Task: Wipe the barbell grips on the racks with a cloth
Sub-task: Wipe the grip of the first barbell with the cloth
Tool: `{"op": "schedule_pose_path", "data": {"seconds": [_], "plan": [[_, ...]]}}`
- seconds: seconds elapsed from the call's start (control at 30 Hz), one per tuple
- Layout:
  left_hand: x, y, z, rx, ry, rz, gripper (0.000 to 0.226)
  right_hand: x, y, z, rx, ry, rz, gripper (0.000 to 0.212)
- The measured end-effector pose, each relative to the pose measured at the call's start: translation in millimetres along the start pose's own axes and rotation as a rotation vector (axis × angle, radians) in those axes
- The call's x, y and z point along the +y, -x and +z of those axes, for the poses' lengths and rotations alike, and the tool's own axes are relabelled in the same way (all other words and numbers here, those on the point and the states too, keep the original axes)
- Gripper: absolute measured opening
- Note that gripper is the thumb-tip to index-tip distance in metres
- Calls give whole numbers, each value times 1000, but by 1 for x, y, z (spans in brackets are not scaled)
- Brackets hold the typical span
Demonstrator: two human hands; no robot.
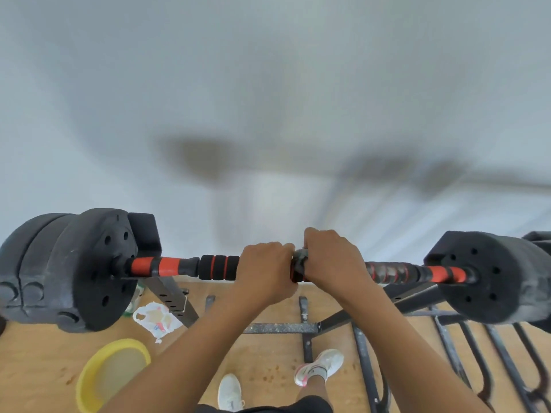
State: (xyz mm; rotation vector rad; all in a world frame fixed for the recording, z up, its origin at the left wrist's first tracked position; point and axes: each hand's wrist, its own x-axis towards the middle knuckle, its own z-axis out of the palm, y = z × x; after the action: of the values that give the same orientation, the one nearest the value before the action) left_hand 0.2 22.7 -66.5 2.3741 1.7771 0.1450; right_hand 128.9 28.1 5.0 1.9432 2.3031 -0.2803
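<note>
Gripping the barbell (167, 265) at its middle, between the uprights of the rack (174, 296) that carries it, my left hand (267, 271) curls bare round the bar. My right hand (331, 259), just beside it, clenches the cloth (299, 259) around the bar. The cloth looks thin and soft. The foam grips (219, 267) should give slightly, and I judge the loaded bar too heavy to roll as I rub.

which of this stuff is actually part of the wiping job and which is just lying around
Part of the job:
- barbell, gripped by the left hand
- cloth, held round the bar by the right hand
- rack carrying the barbell

Just lying about:
- yellow basin on the floor
- plastic bag on the floor by the rack
</note>
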Motion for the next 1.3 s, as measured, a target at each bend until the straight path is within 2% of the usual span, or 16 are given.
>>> {"op": "schedule_pose_path", "data": {"seconds": [0.07, 0.13, 0.27, 0.43, 0.53, 0.67, 0.77, 0.83, 0.87, 0.93, 1.0, 1.07, 1.17, 1.3], "plan": [[-7, -7, -16, -153, 39, 12, 27, 2, 2, -4, -14, 5, -23, 16], [-8, -10, -24, -236, -15, 21, 29, 0, 1, -7, -22, 8, -36, 17], [-7, -6, -21, -218, -97, 15, 36, -1, -3, -2, -42, -49, -28, 18], [-5, -1, -17, -148, -81, -22, 35, 2, -28, -1, -29, -81, -56, 12], [-5, -1, -19, -144, -86, -42, 40, 11, -38, 0, 50, -279, -41, 7], [-6, -2, -23, -167, -54, -34, 30, 31, -28, -9, 44, -637, 64, 11], [-10, 1, -28, -194, 119, 17, 47, 37, -11, -16, 24, -941, 178, 21], [-15, 3, -40, -274, 408, 17, 65, 39, 1, -21, 15, -1140, 256, 18], [-17, 4, -49, -315, 603, 14, 64, 41, 6, -22, 14, -1208, 271, 15], [-19, 7, -63, -318, 953, -10, 48, 45, 14, -22, 9, -1278, 242, 12], [-17, 9, -72, -261, 1133, -87, 35, 47, 19, -20, 1, -1294, 176, 14], [-10, 7, -74, -194, 1175, -134, 22, 47, 22, -18, 8, -1219, 112, 21], [2, 1, -72, -65, 1115, -149, 12, 49, 21, -18, 39, -1102, 117, 33], [18, -6, -73, 88, 1088, -49, 10, 59, 22, -22, 148, -1066, 151, 35]]}}
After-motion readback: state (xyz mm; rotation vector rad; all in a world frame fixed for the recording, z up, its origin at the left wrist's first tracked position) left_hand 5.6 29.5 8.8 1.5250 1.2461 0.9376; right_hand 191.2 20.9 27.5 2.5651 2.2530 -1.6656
